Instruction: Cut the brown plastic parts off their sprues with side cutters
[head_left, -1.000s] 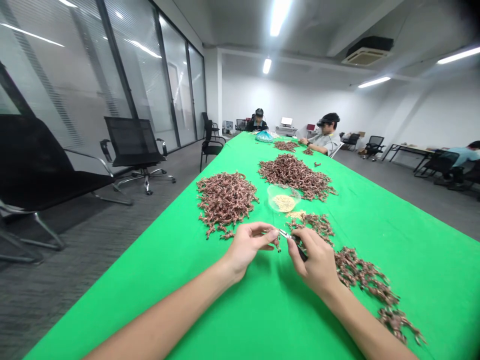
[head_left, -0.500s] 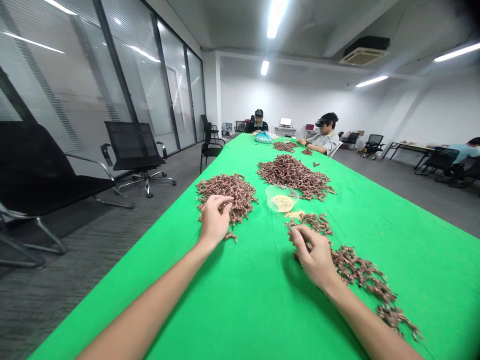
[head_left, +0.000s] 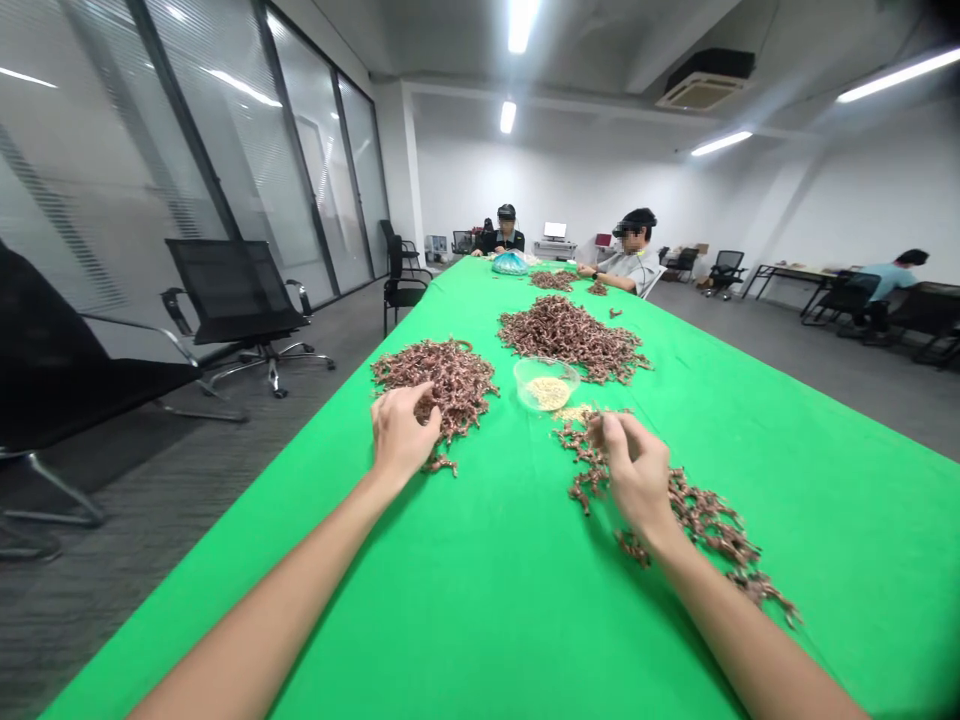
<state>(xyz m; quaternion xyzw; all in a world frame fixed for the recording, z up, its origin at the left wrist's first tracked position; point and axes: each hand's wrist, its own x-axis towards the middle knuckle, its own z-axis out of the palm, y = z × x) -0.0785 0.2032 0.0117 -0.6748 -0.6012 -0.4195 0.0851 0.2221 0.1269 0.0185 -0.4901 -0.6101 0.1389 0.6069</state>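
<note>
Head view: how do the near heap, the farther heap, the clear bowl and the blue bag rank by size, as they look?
The near heap and farther heap look alike, unsure; then clear bowl; then blue bag.

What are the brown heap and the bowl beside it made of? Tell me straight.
The brown heap looks like small copper-toned pieces, metal or plastic, with a reddish sheen; the look leaves it open. The bowl seems to be glossy clear plastic, possibly glass, since the pale grains show through its wall.
</note>
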